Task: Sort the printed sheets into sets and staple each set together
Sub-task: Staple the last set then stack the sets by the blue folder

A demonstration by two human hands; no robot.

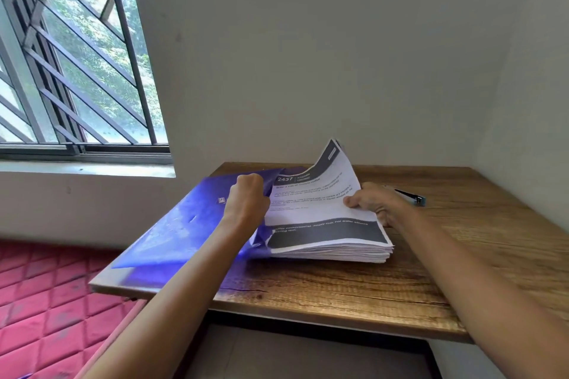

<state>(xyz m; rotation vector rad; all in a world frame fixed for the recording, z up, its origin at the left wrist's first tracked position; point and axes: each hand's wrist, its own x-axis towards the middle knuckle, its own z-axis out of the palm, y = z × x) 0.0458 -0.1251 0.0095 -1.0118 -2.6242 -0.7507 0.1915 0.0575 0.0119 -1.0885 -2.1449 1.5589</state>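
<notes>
- Gripping on both sides: our right hand [377, 208] pinches the right edge of the top sheets [317, 194], thumb above and fingers beneath, bending them up off the pile. Our left hand [246, 198] is curled into a fist at their left edge and seems to hold back the cover of the blue folder [184, 221], though its fingertips are hidden.
- We judge this an opening step: no separate sets lie out and nothing looks stapled.
- Wooden table [338, 286]: broad and flat, with coarse brown grain and a dark crack line near its near edge. The bare wood to the near and right sides could take the sorted sets.
- Blue folder: thin, glossy, translucent plastic, splayed open to the left as far as the table's left edge. It is probably slippery under paper.
- Stack of printed sheets [332, 251]: a thick, squared pile mid-table, apparently lying in the folder. The paper is white with dark grey bands, and the top page is headed 2437.
- Top sheets: limp and curling. The next move calls for reading the headings and peeling off matching pages without dragging those beneath.
- What looks like the stapler [414, 197]: small and dark with a pale blue end, at the far right just beyond our right hand, untouched.
</notes>
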